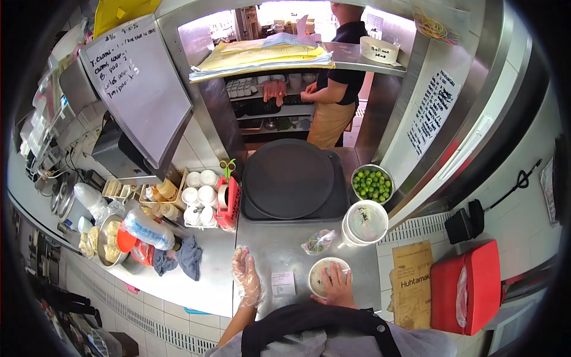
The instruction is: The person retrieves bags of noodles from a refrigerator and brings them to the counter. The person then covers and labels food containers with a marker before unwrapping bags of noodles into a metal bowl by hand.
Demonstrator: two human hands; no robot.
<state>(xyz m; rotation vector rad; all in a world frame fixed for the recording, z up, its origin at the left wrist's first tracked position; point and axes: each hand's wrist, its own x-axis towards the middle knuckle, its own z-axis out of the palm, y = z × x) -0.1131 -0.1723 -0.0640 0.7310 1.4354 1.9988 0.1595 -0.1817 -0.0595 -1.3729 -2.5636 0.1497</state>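
Note:
On the steel counter point(285, 238), my left hand point(247, 276) wears a clear plastic glove; its fingers are stretched out and it holds nothing. Bare, my right hand point(338, 287) lies with spread fingers on the lid of a round white tub point(319, 287). Between the hands is a small printed slip point(284, 284). A clear plastic bag with something green and purple inside point(319, 241) lies just beyond the tub. Stacked white lidded tubs point(365, 223) stand to the right of the bag.
Black trays point(289, 178) lie at the back centre, beside a bowl of green limes point(372, 184). White cups and a red holder point(228, 205) stand left of them. Grey cloths point(189, 257) lie farther left. Behind the pass-through shelf stands a person point(342, 77). A red bin point(467, 288) is at right.

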